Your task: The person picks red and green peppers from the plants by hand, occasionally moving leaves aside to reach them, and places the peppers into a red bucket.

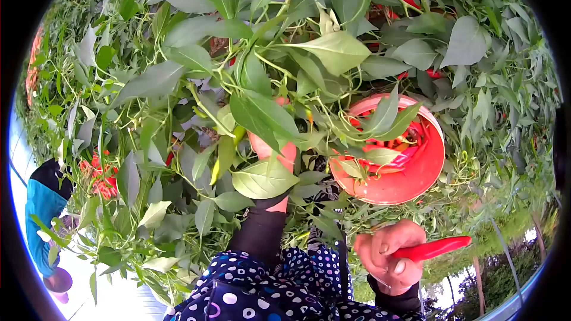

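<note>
My right hand (391, 255) is closed around a red chili pepper (434, 249), whose tip points to the right. It is below the red bucket (398, 189), which holds several red chili peppers (410, 142). My left hand (272, 148) reaches up into a chili plant. Broad green leaves (264, 177) cover most of it, and its fingers are hidden. Close to its left hang a yellow-green chili pepper (215, 171) and a green one (238, 135).
Leafy chili plants (184, 41) surround me, with red peppers (407, 1) among the leaves at the top. Plant leaves hang over the bucket's left side. Another heap of red peppers (101, 175) shows at left, near a person's teal sleeve (41, 220).
</note>
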Motion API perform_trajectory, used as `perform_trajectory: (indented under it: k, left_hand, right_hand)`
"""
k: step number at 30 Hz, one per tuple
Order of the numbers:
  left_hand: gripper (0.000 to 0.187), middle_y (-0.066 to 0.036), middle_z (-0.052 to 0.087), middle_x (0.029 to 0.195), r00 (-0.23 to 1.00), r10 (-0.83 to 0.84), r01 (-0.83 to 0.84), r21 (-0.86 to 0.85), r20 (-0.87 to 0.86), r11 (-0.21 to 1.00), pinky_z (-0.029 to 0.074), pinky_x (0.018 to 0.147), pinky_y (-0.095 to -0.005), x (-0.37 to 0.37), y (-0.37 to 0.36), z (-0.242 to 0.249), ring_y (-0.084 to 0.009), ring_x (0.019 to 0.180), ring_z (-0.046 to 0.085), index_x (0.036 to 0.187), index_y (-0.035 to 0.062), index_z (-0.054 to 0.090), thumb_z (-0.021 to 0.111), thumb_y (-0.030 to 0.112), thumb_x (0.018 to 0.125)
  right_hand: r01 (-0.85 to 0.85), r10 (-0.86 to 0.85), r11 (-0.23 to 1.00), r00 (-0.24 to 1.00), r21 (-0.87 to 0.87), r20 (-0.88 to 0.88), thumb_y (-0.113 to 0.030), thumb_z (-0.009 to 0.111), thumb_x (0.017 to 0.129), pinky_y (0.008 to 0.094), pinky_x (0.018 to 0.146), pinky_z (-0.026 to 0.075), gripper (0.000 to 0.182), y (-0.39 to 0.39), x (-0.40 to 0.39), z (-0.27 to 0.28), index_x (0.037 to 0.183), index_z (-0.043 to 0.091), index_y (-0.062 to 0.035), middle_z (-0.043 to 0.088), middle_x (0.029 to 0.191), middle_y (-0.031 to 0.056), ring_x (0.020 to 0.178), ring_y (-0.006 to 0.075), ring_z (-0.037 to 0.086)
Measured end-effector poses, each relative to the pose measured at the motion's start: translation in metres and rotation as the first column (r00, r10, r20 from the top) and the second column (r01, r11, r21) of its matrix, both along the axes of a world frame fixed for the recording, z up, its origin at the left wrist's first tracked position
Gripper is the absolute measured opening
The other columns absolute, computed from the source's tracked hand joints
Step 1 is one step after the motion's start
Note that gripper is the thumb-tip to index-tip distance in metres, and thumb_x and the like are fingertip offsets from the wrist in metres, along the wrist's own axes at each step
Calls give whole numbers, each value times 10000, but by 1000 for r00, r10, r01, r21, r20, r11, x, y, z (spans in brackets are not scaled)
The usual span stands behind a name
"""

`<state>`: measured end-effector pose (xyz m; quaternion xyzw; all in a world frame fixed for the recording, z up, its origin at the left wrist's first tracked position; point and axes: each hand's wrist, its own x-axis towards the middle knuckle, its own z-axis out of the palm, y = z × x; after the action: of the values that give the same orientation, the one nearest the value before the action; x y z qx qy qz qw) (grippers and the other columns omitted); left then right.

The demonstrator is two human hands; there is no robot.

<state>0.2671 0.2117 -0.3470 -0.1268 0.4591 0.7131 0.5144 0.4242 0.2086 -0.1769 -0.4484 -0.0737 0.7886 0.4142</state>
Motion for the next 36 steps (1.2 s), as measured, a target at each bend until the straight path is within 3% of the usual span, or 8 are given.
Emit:
perform_trajectory:
  k: [3,5,11,16,21,25,30,36]
  left_hand:
    - [322,-66,578,723,839,-487,324,-497,-243,805,398,579,-238,4,15,26,-119,595,483,914,38,560,446,336,868]
    - [358,-46,551,703,988,-69,36,-226,-141,974,345,545,-206,-2,2,-6,-85,593,435,832,50,548,426,383,879]
    - [528,-124,544,1057,734,-421,294,-310,-532,904,405,801,-293,-26,11,23,-177,905,523,1160,-11,474,610,293,749]
    - [739,-203,473,1179,558,-822,779,-268,-114,567,334,947,-349,-79,27,56,-262,1099,465,1245,-71,338,565,395,718]
    - [197,-30,494,704,869,-479,472,-82,-123,878,446,762,-413,-76,11,37,-184,699,526,921,93,539,521,240,791]
    - [419,-152,544,1079,975,-206,181,242,79,953,440,728,-510,-80,9,38,-311,858,554,1156,62,443,424,357,859]
    - [432,-157,554,1056,957,-90,110,57,-277,992,454,700,-496,-60,14,41,-307,870,549,1096,47,481,454,389,833]
    - [308,-80,547,755,929,-188,112,-242,-319,964,422,794,-434,-69,16,42,-226,772,522,955,70,543,521,317,772]
  right_hand:
    - [-43,-94,963,871,267,481,-105,599,759,282,577,426,312,22,11,-31,1007,487,49,520,735,74,584,138,475]
    - [-199,-158,914,628,353,762,-91,564,773,312,714,442,411,60,8,-73,1153,455,19,544,953,123,887,192,539]
    - [-560,422,779,801,281,425,-153,642,681,330,755,448,439,52,-76,-122,1068,517,14,570,952,175,869,296,572]
    - [-576,368,800,689,165,624,-55,558,668,388,742,456,440,13,-120,-125,1100,492,2,559,932,189,857,356,550]
    - [-622,398,753,690,214,605,-36,630,663,308,740,463,371,-2,-87,-108,1026,565,2,573,956,173,843,292,577]
    - [-203,42,955,814,216,580,44,548,736,266,721,461,188,7,-28,-123,920,584,30,570,899,100,807,154,568]
    - [-526,133,822,549,217,825,35,557,685,229,669,442,297,25,-54,-223,973,596,-23,571,882,101,720,154,546]
    - [-436,252,886,740,159,624,-175,649,633,365,707,437,467,43,-113,-333,1088,545,-160,553,965,125,866,298,520]
